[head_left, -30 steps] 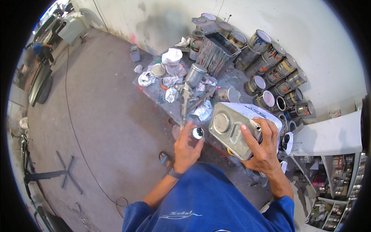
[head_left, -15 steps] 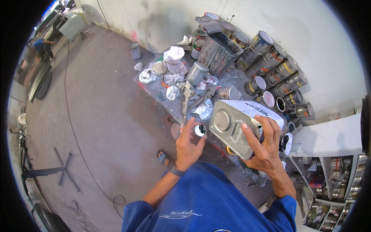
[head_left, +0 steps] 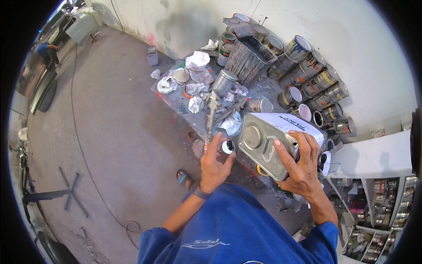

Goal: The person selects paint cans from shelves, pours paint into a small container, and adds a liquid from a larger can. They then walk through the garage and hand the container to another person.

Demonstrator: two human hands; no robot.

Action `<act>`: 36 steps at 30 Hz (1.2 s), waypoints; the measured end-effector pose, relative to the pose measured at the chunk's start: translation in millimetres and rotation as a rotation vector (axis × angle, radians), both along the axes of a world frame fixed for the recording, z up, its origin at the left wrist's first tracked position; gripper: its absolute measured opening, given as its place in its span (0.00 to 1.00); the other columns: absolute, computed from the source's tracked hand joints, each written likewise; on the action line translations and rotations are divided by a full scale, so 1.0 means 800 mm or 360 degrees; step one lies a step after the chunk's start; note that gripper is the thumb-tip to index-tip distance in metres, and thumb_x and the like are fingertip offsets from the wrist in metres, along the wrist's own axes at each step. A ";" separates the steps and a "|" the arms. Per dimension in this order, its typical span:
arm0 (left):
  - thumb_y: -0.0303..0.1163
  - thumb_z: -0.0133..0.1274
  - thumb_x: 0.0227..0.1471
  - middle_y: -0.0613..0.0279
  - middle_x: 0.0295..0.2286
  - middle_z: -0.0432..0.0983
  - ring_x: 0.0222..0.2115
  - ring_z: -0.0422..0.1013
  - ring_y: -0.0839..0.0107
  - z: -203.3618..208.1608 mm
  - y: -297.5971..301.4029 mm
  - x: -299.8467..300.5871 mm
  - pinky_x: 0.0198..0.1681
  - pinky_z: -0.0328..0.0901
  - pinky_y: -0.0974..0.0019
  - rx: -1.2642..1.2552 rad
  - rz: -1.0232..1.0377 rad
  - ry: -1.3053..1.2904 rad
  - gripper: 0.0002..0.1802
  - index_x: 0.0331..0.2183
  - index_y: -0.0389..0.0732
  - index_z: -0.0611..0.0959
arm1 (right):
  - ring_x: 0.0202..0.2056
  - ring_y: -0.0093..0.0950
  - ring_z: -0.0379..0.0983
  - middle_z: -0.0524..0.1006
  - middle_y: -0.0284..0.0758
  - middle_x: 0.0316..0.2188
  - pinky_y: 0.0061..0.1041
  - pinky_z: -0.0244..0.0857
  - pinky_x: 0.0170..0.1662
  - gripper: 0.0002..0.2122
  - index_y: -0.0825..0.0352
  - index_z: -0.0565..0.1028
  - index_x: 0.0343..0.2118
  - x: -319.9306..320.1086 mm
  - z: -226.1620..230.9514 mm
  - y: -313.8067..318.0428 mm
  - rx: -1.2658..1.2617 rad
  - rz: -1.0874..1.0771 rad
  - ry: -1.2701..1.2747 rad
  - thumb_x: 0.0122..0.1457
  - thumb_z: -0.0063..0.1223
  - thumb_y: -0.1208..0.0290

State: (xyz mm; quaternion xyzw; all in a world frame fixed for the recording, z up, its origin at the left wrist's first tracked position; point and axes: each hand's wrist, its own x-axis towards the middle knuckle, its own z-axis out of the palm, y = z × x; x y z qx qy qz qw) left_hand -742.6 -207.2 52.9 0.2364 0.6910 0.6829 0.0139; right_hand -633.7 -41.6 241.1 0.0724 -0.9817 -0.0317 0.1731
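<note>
My left hand is closed round a small white cap with a dark inside, held between thumb and fingers. Just right of it, a rectangular metal tin with white striped sides stands at the table's near edge; its top has a round lid and a carry handle. My right hand grips that tin's near right corner, fingers reaching over the top beside a small dark opening. Beyond my left hand lies a spray gun with a grey metal cup, on the cluttered table.
Crumpled rags and a paint-crusted square bin crowd the table. Several paint cans are stacked along the wall. Shelves with tins stand at right. A hose crosses the floor; another person is far left.
The view has shifted very slightly. Both hands keep their hold on the cap and the tin, with no other visible change.
</note>
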 end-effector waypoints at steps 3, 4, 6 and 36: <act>0.17 0.64 0.41 0.55 0.44 0.78 0.34 0.76 0.67 -0.001 0.000 0.000 0.35 0.72 0.67 0.0027 -0.0012 -0.0015 0.42 0.59 0.38 0.67 | 0.55 0.48 0.60 0.63 0.48 0.56 0.47 0.54 0.56 0.41 0.59 0.72 0.56 0.000 -0.001 -0.001 0.0015 -0.0001 -0.0006 0.30 0.73 0.67; 0.17 0.64 0.41 0.55 0.44 0.78 0.34 0.76 0.67 -0.001 0.001 0.000 0.35 0.72 0.67 0.0038 -0.0015 -0.0020 0.42 0.59 0.38 0.67 | 0.55 0.48 0.60 0.63 0.48 0.56 0.47 0.54 0.56 0.41 0.59 0.72 0.56 -0.001 -0.001 -0.001 0.0027 0.0005 0.0002 0.30 0.73 0.67; 0.17 0.64 0.41 0.55 0.44 0.77 0.34 0.76 0.67 -0.002 0.001 0.000 0.35 0.72 0.67 0.0049 -0.0019 -0.0032 0.42 0.59 0.38 0.67 | 0.55 0.48 0.60 0.63 0.48 0.56 0.47 0.54 0.56 0.41 0.59 0.72 0.56 -0.001 -0.001 -0.001 0.0018 0.0005 0.0000 0.30 0.73 0.68; 0.18 0.64 0.42 0.54 0.44 0.77 0.34 0.76 0.67 -0.014 0.003 -0.002 0.33 0.72 0.67 0.0068 -0.0013 -0.0022 0.41 0.59 0.38 0.68 | 0.55 0.45 0.60 0.63 0.45 0.54 0.49 0.54 0.56 0.38 0.58 0.71 0.56 -0.010 0.007 -0.014 0.0039 -0.0022 -0.0067 0.33 0.70 0.71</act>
